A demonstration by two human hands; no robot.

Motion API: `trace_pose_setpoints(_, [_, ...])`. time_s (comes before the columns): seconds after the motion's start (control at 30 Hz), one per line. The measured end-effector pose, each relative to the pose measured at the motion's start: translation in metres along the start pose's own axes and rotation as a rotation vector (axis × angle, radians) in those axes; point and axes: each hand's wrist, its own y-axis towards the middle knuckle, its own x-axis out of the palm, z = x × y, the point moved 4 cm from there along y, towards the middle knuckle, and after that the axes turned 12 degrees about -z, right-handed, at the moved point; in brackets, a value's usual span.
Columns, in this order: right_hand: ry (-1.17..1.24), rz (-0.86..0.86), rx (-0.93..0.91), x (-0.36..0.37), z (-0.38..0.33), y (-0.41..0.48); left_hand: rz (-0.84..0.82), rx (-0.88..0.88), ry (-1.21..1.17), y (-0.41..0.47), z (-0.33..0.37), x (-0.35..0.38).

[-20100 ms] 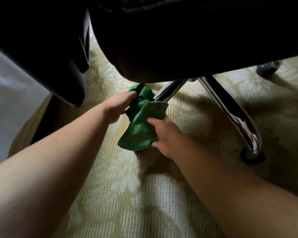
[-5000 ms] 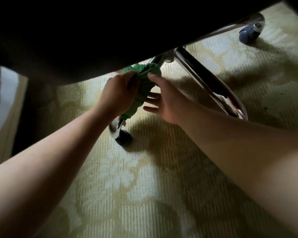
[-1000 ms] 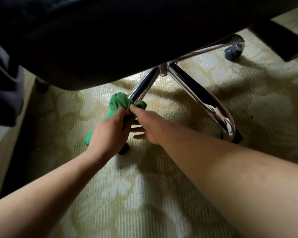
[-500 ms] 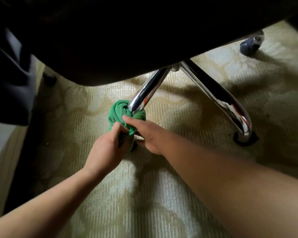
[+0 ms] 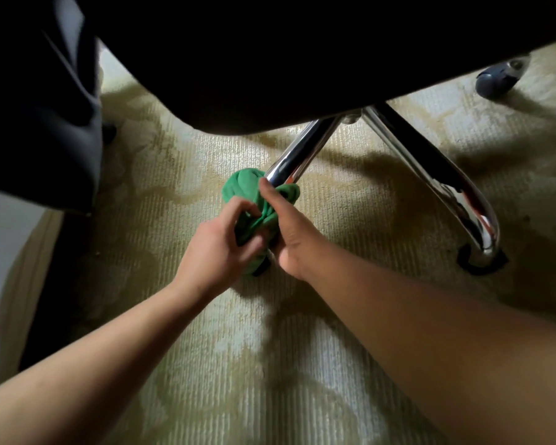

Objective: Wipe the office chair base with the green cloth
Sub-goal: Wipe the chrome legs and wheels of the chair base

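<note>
Green cloth [image 5: 254, 200], bunched into thick folds, is wrapped around the lower end of a chrome leg [image 5: 297, 155] of the office chair base, a little above the middle of the view, and both hands hold it there. The left hand [image 5: 215, 248] comes in from 7 o'clock and its grip is clenched on the cloth's near side, fingers curled into the folds. The right hand [image 5: 289, 232] comes in from 4 o'clock and is clasped on the cloth's right side, its thumb pressed on top where the cloth meets the bare metal. Below the bundle, at its 6 o'clock, a small dark patch shows against the floor; whether it is the caster of this leg cannot be told. The leg rises toward 1 o'clock to the hub, mostly hidden under the black seat [image 5: 270, 59] that fills the top of the view. From there a 2nd chrome leg [image 5: 430, 175] runs down toward 4 o'clock and ends on a dark caster [image 5: 482, 261], well apart from the hands. A grey-blue caster [image 5: 498, 78] stands at 2 o'clock near the upper right edge. At 10 o'clock a black padded part of the chair [image 5: 61, 130] hangs down on the left. Everything stands on a pale yellow-green carpet [image 5: 254, 364] with a ribbed weave and a light pattern, and both bare forearms stretch across it from the bottom corners.
</note>
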Motion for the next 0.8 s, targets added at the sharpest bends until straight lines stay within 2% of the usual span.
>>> trace_pose_setpoints(0.17, [0.119,-0.029,-0.08,-0.006,-0.024,-0.003,0.046,-0.038,-0.055,0.035,0.021,-0.007])
trace_pose_setpoints(0.27, [0.09,-0.061,-0.102,-0.01,-0.03,-0.001,0.083,-0.074,-0.061,0.049,0.03,-0.005])
trace_pose_setpoints(0.43, [0.002,-0.047,-0.059,-0.008,-0.016,-0.003,0.032,-0.035,-0.027,0.025,0.019,-0.001])
trace_pose_setpoints(0.57, [-0.028,-0.062,0.003,-0.002,0.003,-0.003,-0.017,-0.075,-0.029,-0.006,-0.001,0.009])
trace_pose_setpoints(0.8, [-0.019,-0.058,0.036,-0.003,0.007,0.001,-0.022,-0.087,-0.033,-0.007,-0.007,0.011])
